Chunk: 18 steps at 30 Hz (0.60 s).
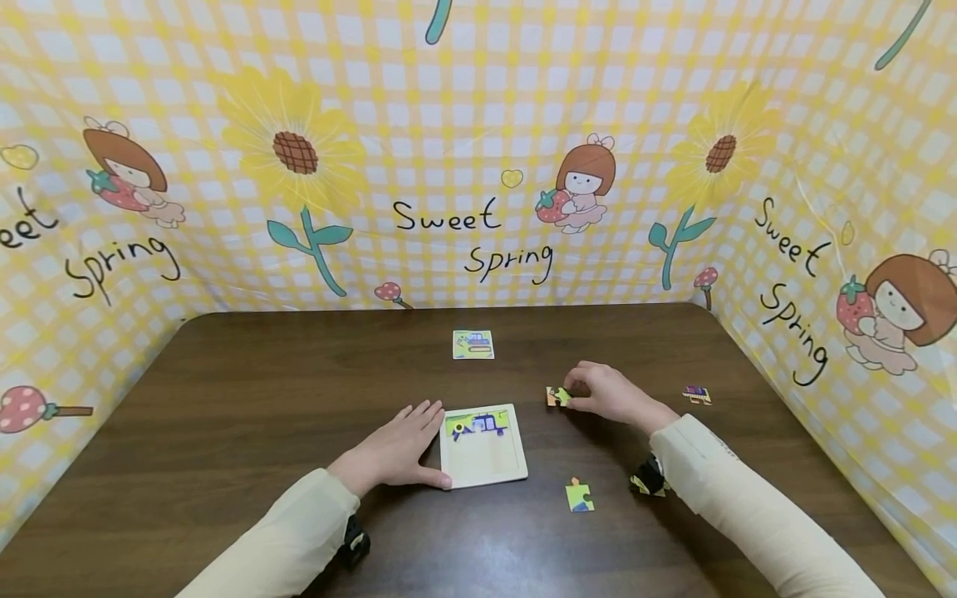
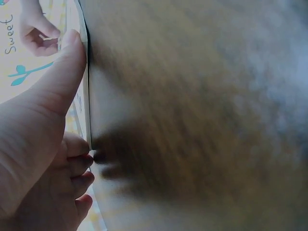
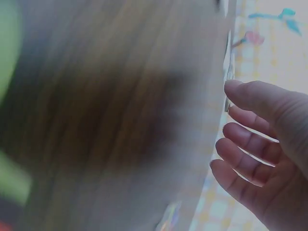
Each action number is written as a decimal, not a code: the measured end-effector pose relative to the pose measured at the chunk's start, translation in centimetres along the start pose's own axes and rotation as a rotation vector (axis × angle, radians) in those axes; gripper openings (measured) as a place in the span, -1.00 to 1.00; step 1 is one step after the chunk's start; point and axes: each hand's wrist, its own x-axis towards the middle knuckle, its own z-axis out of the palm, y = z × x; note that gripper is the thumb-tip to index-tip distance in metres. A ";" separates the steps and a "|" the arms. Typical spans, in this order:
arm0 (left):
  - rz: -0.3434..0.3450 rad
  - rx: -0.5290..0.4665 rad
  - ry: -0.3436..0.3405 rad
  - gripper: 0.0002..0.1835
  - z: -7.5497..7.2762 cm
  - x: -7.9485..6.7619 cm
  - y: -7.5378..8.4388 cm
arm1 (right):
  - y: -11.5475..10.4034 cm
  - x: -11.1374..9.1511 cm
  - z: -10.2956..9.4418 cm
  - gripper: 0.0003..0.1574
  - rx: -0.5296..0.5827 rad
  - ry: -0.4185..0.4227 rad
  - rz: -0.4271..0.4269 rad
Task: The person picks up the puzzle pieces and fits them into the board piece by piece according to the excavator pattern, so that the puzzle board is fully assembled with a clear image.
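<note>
A shallow puzzle tray (image 1: 484, 461) lies on the table, with a picture of a purple vehicle on yellow-green filling its upper part and bare board below. My left hand (image 1: 396, 444) rests along the tray's left side, fingers stretched toward the upper corner and thumb at the lower one. Right of the tray, my right hand (image 1: 609, 394) pinches a puzzle piece (image 1: 557, 397) by its right side, between thumb and fingers. From the right wrist view, the piece (image 3: 227, 98) shows edge-on at the thumb tip.
Nearer me lies a yellow-green piece (image 1: 579, 496). Another piece (image 1: 649, 486) sits partly hidden beneath the right wrist's black band. A purple piece (image 1: 698, 394) is at far right. A small picture card (image 1: 473, 345) lies behind the tray. Checked cloth (image 1: 463, 149) walls surround the table.
</note>
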 end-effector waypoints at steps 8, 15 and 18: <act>0.003 -0.010 0.003 0.09 -0.1 0.0 0.0 | -5.1 1.3 0.7 -0.79 0.024 -0.012 -0.063; 0.014 -0.003 0.005 0.09 0.0 0.0 0.0 | -9.0 2.5 2.1 -0.77 0.064 -0.042 -0.185; 0.017 -0.004 0.015 0.09 0.0 0.0 -0.1 | -10.0 3.1 2.8 -0.79 0.056 -0.046 -0.235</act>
